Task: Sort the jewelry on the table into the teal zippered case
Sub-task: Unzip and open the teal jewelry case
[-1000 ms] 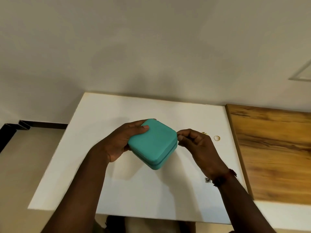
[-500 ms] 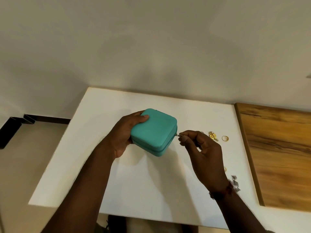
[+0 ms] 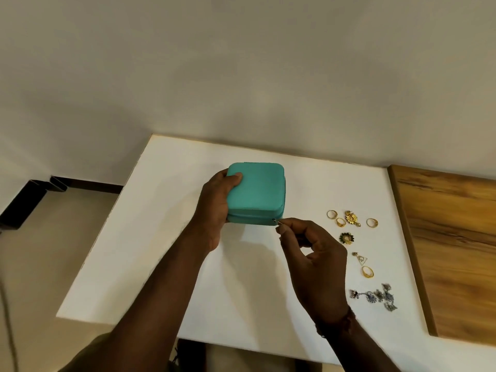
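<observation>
The teal zippered case [image 3: 257, 191] rests on the white table [image 3: 166, 237], its lid down. My left hand [image 3: 216, 208] grips the case's left side, thumb on top. My right hand [image 3: 311, 253] pinches the small metal zipper pull [image 3: 277, 222] at the case's front right corner. Right of my hands lies the jewelry: gold rings [image 3: 332, 214], a gold flower brooch [image 3: 351, 218], a dark green flower piece [image 3: 346, 238], a triangular earring [image 3: 361, 258], another gold ring [image 3: 367, 271] and a cluster of silver pieces [image 3: 375, 296].
A wooden surface [image 3: 456, 251] adjoins the table on the right. A plain wall stands behind the table. To the left, the floor drops away, with a black bracket [image 3: 29, 200] by the wall.
The case has turned square to me and settled flatter on the table. My right hand has drawn the zipper pull round to the front right corner. The view shifted, showing more jewelry.
</observation>
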